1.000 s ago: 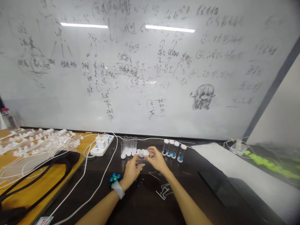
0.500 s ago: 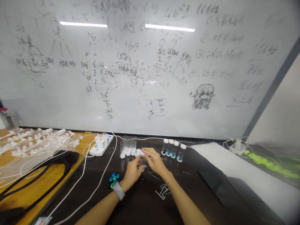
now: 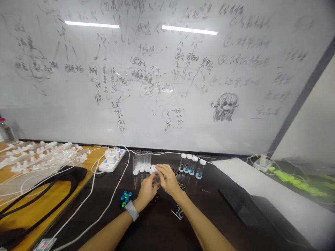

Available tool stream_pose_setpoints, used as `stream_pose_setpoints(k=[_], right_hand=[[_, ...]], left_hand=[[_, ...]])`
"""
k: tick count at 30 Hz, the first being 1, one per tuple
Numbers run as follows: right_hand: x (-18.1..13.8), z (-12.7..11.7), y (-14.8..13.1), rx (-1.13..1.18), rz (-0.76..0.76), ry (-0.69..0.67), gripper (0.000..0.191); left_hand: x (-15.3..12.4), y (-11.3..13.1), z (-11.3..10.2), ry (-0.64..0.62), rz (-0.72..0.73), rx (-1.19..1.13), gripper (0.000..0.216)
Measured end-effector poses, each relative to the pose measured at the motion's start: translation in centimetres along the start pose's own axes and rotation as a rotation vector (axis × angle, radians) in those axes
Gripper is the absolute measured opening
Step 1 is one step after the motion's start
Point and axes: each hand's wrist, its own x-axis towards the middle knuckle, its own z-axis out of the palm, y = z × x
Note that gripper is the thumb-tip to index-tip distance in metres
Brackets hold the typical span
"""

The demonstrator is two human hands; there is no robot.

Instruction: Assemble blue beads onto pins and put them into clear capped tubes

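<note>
My left hand [image 3: 146, 190] and my right hand [image 3: 167, 179] meet over the dark table, fingers curled round a small clear vial [image 3: 156, 180] with a white cap between them. Just beyond them lie loose white caps [image 3: 146, 169] in front of several open clear vials [image 3: 142, 158]. To the right stands a row of capped vials [image 3: 190, 165] with blue beads at the bottom. A cluster of blue and green beads [image 3: 125, 197] lies left of my left wrist, which wears a white band.
A white power strip [image 3: 112, 160] and white cables [image 3: 104, 209] lie to the left. Plastic parts [image 3: 39, 157] and a black strap [image 3: 39, 191] cover the orange table. Small metal clips [image 3: 179, 211] lie near my right forearm. White paper [image 3: 261, 190] and a green object [image 3: 295, 181] sit right. A whiteboard stands behind.
My right hand has come down from the loose caps onto the vial that my left hand holds. The view has shifted slightly to the right.
</note>
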Motion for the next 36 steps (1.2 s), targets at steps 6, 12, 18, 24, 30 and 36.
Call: stream_pose_setpoints(k=[6,12,18,24,30,36], right_hand=[[-0.7,0.3,-0.3,-0.043,0.049,0.000,0.032],[-1.6,0.3,-0.2,0.015,0.165,-0.112,0.047],[-0.7,-4.2,4.4,0.014,0.395,0.153,0.053],[-2.3,-8.2,10.0,-0.248,0.434,0.202,0.050],[-3.6,-7.3,11.9,-0.277,0.396,0.166,0.048],[-3.2,-7.5,11.1,-0.373,0.337,0.152,0.053]], left_hand=[[0.1,-0.3,0.0,-0.007,0.008,-0.002,0.048],[0.1,-1.6,0.1,0.004,-0.023,-0.014,0.046],[0.2,-1.2,-0.2,0.043,-0.098,0.019,0.052],[0.3,-0.5,-0.4,0.040,-0.085,0.036,0.043],[0.3,-0.4,-0.7,0.044,-0.063,0.051,0.038],[0.5,-0.3,-0.9,0.057,-0.021,0.060,0.024]])
